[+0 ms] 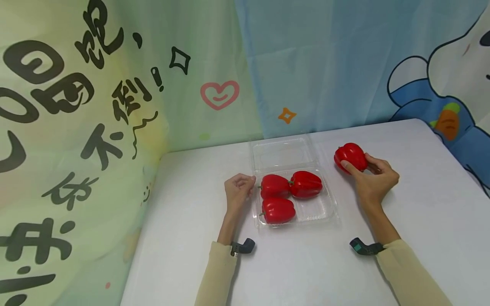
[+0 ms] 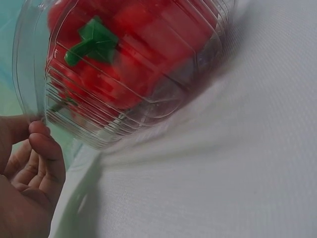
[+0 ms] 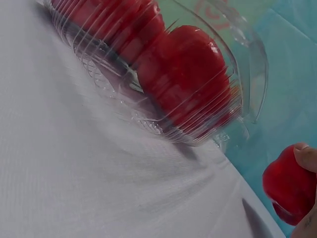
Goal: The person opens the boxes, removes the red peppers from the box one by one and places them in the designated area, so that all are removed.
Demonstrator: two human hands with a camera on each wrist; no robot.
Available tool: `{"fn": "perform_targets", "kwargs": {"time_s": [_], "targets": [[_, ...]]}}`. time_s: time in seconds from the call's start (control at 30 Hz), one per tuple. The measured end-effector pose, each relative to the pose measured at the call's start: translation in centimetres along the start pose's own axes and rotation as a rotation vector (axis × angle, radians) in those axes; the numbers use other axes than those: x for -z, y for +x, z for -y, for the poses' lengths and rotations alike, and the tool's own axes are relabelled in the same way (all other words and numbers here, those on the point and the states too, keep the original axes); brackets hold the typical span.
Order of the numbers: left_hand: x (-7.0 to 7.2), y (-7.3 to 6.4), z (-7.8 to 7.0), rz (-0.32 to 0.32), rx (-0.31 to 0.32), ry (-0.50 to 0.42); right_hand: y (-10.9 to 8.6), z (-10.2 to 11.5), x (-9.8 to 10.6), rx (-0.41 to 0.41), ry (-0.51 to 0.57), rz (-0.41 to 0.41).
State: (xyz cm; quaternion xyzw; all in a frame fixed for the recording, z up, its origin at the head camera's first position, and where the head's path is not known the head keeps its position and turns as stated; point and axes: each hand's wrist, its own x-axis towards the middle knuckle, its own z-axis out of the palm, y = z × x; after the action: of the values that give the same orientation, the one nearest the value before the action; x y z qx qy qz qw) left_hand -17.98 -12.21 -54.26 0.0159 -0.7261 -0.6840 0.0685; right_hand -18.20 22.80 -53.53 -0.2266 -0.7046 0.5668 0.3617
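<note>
My left hand [image 1: 238, 190] pinches the left rim of a clear plastic clamshell box [image 1: 314, 212] between thumb and curled fingers, as the left wrist view shows close up. Three red bell peppers lie in the box: one at back left [image 1: 274, 186], one at back right [image 1: 306, 185] and one at front left [image 1: 278, 210]. To the right of the box, my right hand [image 1: 377, 178] grips another red bell pepper [image 1: 350, 157], thumb on the near side. In the right wrist view that held pepper [image 3: 290, 186] appears at the right edge, apart from the box.
The box's clear lid [image 1: 283, 153] lies folded back toward the curtain. A white table [image 1: 183, 238] carries everything. Behind it hangs a printed curtain [image 1: 314, 55] in green and blue. The box's front right part shows bare plastic.
</note>
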Motion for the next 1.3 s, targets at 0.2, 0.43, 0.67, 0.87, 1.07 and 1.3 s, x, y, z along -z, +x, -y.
{"fn": "perform_targets", "kwargs": {"time_s": [0.2,0.43,0.67,0.87,1.07,1.3], "targets": [[0.0,0.1,0.1,-0.014,0.007,-0.008,0.3,-0.4,-0.4,-0.032,0.000,-0.024],[0.0,0.1,0.1,-0.008,0.006,-0.001,1.0,-1.0,-0.7,-0.099,-0.011,-0.047],[0.0,0.1,0.0,-0.005,-0.005,0.005,1.4,-1.4,-1.0,-0.111,0.029,-0.049],[-0.1,0.1,0.0,-0.008,-0.003,-0.002,1.8,-1.6,-1.3,-0.124,0.034,-0.042],[-0.1,0.2,0.2,-0.018,-0.004,-0.019,2.1,-1.8,-2.0,-0.152,0.035,-0.037],[-0.2,0.4,0.2,-0.012,-0.021,0.017,1.5,-1.5,-2.3,-0.189,0.025,-0.035]]}}
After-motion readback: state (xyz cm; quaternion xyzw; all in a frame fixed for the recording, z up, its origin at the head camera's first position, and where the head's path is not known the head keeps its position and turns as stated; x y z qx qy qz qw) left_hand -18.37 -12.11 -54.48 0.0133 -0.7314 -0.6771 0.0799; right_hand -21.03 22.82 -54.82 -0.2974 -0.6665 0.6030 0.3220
